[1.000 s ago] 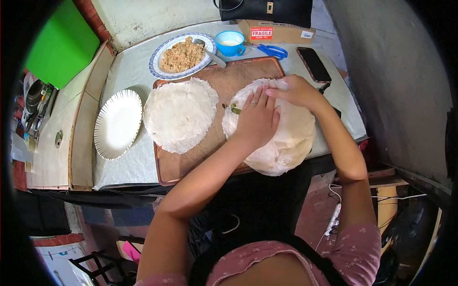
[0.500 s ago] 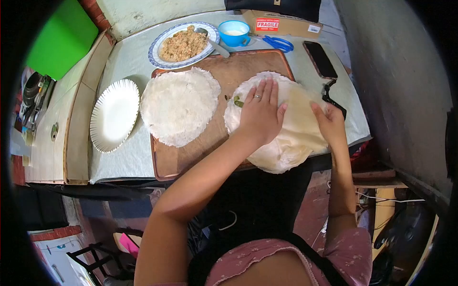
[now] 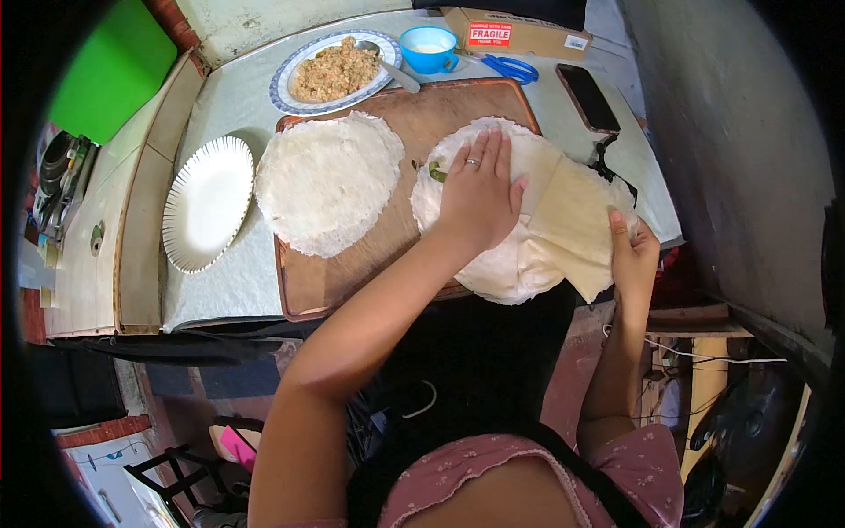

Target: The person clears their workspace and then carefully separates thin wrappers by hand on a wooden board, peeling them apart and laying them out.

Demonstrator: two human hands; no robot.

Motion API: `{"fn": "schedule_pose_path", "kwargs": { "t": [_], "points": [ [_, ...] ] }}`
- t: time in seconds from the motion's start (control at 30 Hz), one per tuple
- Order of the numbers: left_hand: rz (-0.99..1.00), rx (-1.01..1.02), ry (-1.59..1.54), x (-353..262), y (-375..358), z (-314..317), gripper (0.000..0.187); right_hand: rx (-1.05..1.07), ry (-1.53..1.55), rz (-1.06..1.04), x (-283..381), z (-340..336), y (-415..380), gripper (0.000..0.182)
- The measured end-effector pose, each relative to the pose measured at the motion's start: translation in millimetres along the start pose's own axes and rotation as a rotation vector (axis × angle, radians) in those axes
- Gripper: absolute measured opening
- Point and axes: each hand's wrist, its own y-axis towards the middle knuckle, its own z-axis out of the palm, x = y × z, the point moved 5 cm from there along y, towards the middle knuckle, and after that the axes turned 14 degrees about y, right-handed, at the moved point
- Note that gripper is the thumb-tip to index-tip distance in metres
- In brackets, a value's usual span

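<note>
My left hand (image 3: 480, 194) lies flat, fingers stretched out, on a stack of thin round wrappers (image 3: 497, 268) at the right of the wooden board. Between the thumb and fingers of my right hand (image 3: 634, 255) is the edge of one pale yellowish wrapper (image 3: 576, 211). That sheet is partly lifted from the stack and stretches out to the right past the board. A bit of green pepper (image 3: 437, 172) shows beside my left fingers, on the stack's left edge. Another round of white wrappers (image 3: 330, 185) rests on the board's left half.
Behind the wooden board (image 3: 440, 101) stand a plate of minced filling (image 3: 280, 88) with a spoon (image 3: 400, 77), a blue cup (image 3: 429, 60), blue scissors (image 3: 513, 69) and a cardboard box (image 3: 537, 40). A phone (image 3: 588, 99) lies at right, a white fluted plate (image 3: 209, 207) at left.
My right hand has moved right and slightly down, pulling the top wrapper further off the stack. My left hand stays pressed on the stack. The whole view has shifted slightly.
</note>
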Motion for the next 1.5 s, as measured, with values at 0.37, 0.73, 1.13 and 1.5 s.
{"fn": "schedule_pose_path", "kwargs": {
  "t": [0.37,0.73,1.13,1.5],
  "points": [
    [0.07,0.022,-0.603,20,-24,-52,0.04,0.104,-0.116,-0.162,34,32,26,0.031],
    [0.126,-0.025,-0.238,21,-47,-33,0.052,0.678,-0.915,-0.74,63,129,-16,0.026],
    [0.087,-0.066,-0.294,22,-49,-33,0.047,0.468,-0.547,-0.466,49,109,-21,0.011],
    [0.146,-0.184,-0.517,27,-49,-47,0.024,0.573,-0.573,-0.483,63,110,-17,0.02]
  ]
}}
